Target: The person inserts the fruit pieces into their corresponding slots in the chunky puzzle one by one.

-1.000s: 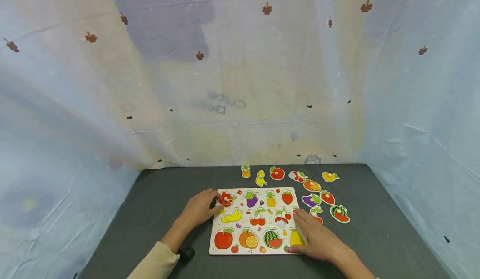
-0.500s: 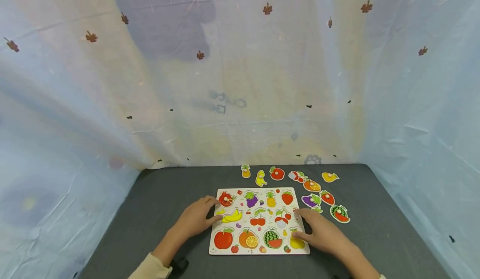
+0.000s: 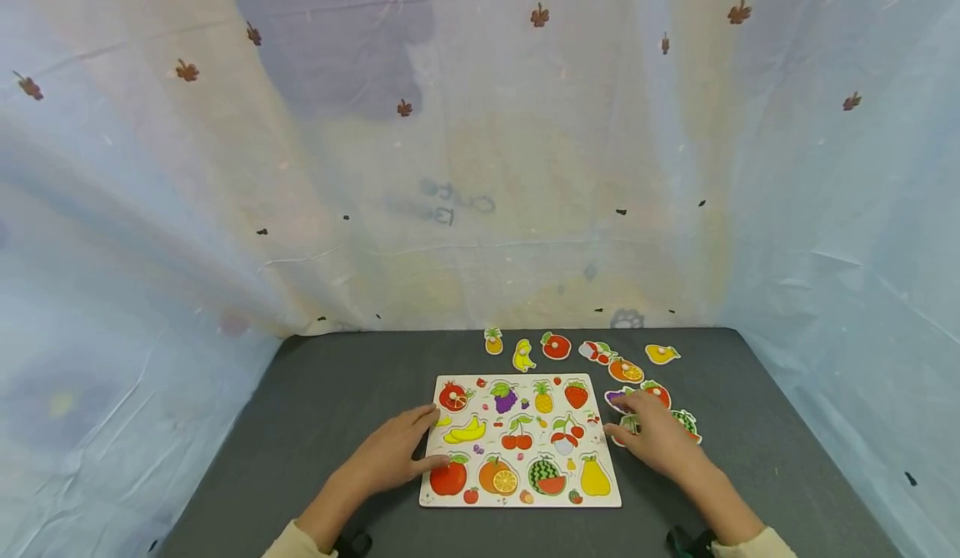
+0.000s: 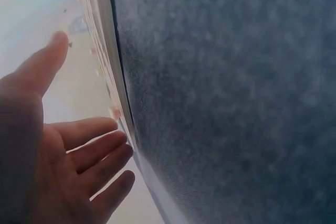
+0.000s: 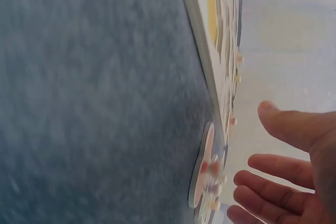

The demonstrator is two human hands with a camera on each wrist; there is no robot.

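Observation:
A white fruit puzzle board (image 3: pixel 435 501) lies flat on the dark table. My left hand (image 3: pixel 393 454) is at its left edge, thumb over the apple picture and fingers spread by the rim; the left wrist view shows this hand (image 4: pixel 79 156) holding nothing. My right hand (image 3: pixel 663 437) is just off the board's right edge, over loose knobbed pieces. It partly hides a cherry piece, the grape piece (image 3: pixel 613 395) and the watermelon piece (image 3: pixel 688 421). In the right wrist view the fingers (image 5: pixel 268 195) are apart, beside a piece (image 5: pixel 202 166) with a knob.
Behind the board lie the pineapple (image 3: pixel 492 344), banana (image 3: pixel 522 358) and apple (image 3: pixel 556 347) pieces. Farther right are another cherry piece (image 3: pixel 597 352), the orange (image 3: pixel 626 370), pear (image 3: pixel 662 355) and strawberry (image 3: pixel 658 391) pieces. A pale cloth (image 3: pixel 480 141) hangs behind the table.
My right hand has left the board's right edge and moved right, over the loose pieces. My left hand has slid down along the left edge toward me.

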